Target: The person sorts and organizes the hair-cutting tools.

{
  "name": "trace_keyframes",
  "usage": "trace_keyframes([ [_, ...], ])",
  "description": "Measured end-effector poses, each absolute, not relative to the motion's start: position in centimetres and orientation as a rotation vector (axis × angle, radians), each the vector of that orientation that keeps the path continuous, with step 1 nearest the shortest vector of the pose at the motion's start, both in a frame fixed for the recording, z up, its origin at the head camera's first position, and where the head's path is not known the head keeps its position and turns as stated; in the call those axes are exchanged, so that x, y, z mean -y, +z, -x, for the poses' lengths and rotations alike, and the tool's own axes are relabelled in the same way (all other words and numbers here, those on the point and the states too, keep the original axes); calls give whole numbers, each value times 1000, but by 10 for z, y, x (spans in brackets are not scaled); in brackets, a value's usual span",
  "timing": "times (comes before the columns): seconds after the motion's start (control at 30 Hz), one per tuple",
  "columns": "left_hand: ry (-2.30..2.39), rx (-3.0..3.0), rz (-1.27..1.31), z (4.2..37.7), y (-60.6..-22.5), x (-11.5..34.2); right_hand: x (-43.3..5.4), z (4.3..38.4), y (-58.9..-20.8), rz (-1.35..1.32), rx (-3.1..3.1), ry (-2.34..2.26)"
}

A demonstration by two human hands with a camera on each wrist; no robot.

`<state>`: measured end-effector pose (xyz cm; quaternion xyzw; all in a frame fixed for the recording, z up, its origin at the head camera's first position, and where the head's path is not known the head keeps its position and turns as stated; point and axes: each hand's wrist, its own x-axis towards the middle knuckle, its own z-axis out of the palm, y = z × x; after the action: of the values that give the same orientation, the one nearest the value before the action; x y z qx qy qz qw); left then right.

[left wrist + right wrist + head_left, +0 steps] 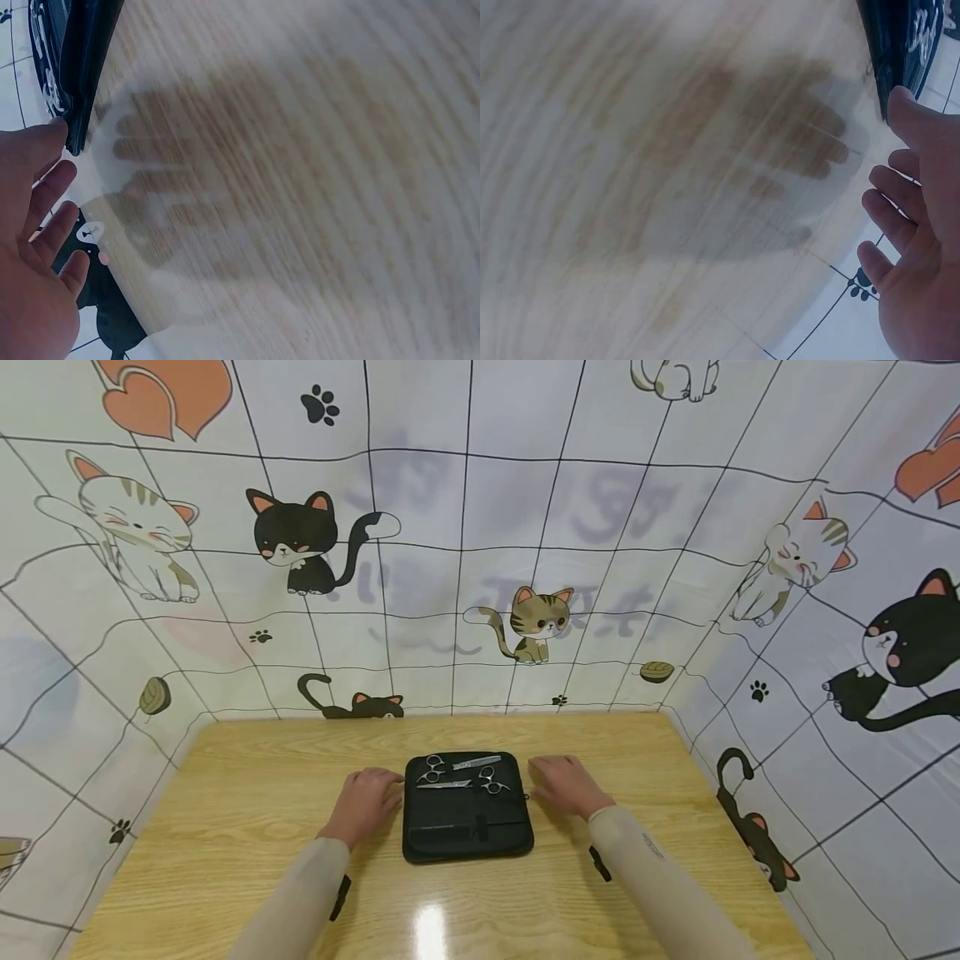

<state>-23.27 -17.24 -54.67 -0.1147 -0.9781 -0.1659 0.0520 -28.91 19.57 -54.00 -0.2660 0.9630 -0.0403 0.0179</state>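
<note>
A black zip-edged case [468,807] lies flat in the middle of the table. Two pairs of silver scissors sit in its far half, the upper scissors [476,762] and the lower scissors [444,785], pointing opposite ways. A dark comb-like strip [441,832] lies across the near half beside a short black strap [482,828]. My left hand [366,802] is at the case's left side, its thumb tip right at the case edge [88,82]. At the right side is my right hand [566,785], fingers loosely bent and thumb tip at the edge. Neither hand grips anything.
The wooden table [262,793] reflects light near its front. White cloth [420,527] printed with cats and grid lines hangs behind and at both sides. Dark straps show under the left sleeve [300,893] and right sleeve [652,868].
</note>
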Motion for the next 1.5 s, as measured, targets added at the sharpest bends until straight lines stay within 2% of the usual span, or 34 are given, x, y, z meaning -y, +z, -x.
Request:
trace_keyframes([
  [0.67, -546, 3111, 273, 250, -547, 170, -163, 307, -536, 704, -2887, -92],
  [1.5, -776, 3159, 201, 254, -548, 164, -159, 322, -536, 642, -2760, -156],
])
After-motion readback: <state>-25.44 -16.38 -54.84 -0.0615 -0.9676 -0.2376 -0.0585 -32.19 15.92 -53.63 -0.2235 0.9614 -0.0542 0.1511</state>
